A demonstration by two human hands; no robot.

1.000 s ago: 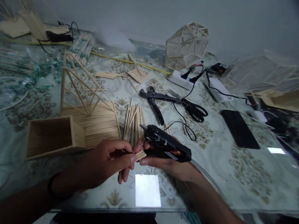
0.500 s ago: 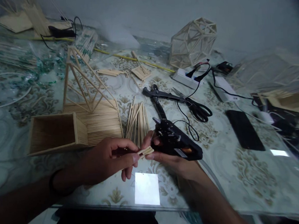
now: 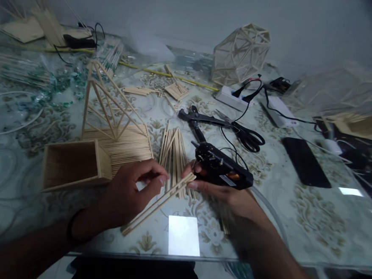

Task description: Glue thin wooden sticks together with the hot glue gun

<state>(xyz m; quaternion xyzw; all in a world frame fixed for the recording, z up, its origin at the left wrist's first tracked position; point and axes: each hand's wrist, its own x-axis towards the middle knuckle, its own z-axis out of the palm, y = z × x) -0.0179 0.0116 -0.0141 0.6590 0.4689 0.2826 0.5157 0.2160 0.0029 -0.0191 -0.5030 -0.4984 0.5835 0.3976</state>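
Left hand (image 3: 131, 194) pinches a joined pair of long sticks (image 3: 158, 203) — right hand (image 3: 228, 192) grips the black glue gun (image 3: 221, 171), thumb touching the sticks' tip above the counter (image 3: 306, 224).

The pair of joined sticks (image 3: 158, 203) now shows at full length, slanting from the thumb of the right hand (image 3: 228, 196) down and leftward beneath the left hand (image 3: 129, 196). A second ago only its short tip stuck out between the fingers. The left fingertips sit back from that tip (whether they grip the sticks cannot be told). The glue gun (image 3: 222, 173) lies further right and slightly higher, its nozzle nearer the pliers (image 3: 198, 126).
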